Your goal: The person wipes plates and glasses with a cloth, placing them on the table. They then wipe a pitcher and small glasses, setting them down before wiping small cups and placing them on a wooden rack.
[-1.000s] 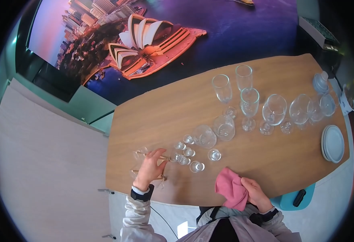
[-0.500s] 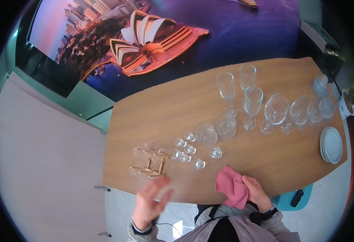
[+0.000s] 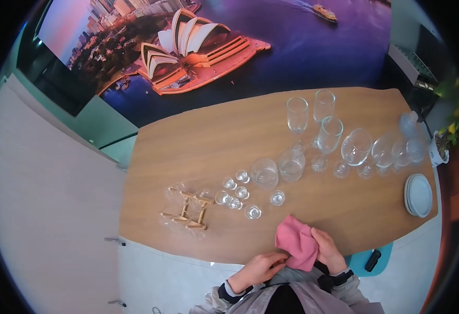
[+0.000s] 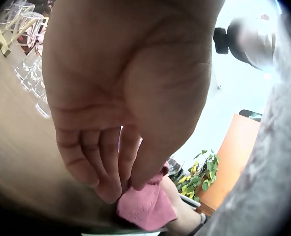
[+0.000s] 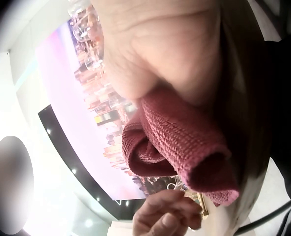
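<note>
At the table's front edge, my right hand [image 3: 330,251] holds a bunched pink cloth [image 3: 296,242] between thumb and fingers. The cloth [image 5: 180,132] hangs in folds from that hand [image 5: 160,44] in the right wrist view. My left hand [image 3: 259,270] is at the cloth's lower left side, fingers loosely bent. In the left wrist view, the fingertips of this hand [image 4: 130,83] are close to the cloth [image 4: 148,206]; whether they touch it, I cannot tell. Several small glasses [image 3: 242,192] stand beyond the hands.
A wooden rack [image 3: 202,200] with clear glasses around it is on the table's left. Two large round glass vessels [image 3: 264,174] stand mid-table. Stemmed glasses [image 3: 356,147] run toward the right, where stacked white plates [image 3: 419,195] lie near the edge.
My left hand has moved from the wooden rack back and right to the cloth. My right hand keeps its hold on the cloth. The head view has shifted slightly.
</note>
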`<action>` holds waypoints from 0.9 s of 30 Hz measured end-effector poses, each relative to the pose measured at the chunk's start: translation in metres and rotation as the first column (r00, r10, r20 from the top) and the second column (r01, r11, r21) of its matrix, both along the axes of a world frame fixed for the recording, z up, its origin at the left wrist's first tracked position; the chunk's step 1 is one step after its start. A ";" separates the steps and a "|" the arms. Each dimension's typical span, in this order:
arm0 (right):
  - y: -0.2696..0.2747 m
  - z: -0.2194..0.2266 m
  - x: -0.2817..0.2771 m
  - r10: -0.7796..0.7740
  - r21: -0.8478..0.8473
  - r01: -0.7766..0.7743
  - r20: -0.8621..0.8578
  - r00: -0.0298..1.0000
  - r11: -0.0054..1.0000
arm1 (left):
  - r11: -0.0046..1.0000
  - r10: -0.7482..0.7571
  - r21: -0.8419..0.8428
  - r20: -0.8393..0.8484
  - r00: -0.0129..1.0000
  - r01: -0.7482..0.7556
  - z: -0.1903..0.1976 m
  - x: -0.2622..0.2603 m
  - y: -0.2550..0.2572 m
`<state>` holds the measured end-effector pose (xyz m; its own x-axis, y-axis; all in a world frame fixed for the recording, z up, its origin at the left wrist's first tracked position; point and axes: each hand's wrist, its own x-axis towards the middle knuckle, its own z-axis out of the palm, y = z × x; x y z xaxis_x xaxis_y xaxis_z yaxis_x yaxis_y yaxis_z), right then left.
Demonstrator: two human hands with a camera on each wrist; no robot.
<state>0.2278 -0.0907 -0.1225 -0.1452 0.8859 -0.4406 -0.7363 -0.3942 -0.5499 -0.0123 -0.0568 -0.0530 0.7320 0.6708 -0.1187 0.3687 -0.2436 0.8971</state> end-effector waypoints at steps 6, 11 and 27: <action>0.004 0.014 -0.002 -0.027 -0.070 0.030 0.035 0.999 0.997 | 1.000 -0.015 -0.005 0.096 0.995 0.015 -0.030 0.007 0.001; 0.007 0.012 -0.002 -0.026 -0.072 0.033 0.092 0.995 0.997 | 1.000 0.006 -0.007 0.142 0.990 -0.005 -0.030 0.004 0.009; 0.006 0.013 -0.004 -0.089 -0.051 0.090 0.016 0.996 0.995 | 0.973 -0.054 -0.198 0.300 0.952 0.118 -0.046 -0.014 0.028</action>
<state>0.2233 -0.0845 -0.1092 -0.0600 0.8710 -0.4876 -0.7627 -0.3551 -0.5406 -0.0265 -0.0289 -0.0986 0.8095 0.5866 -0.0237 0.0698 -0.0561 0.9960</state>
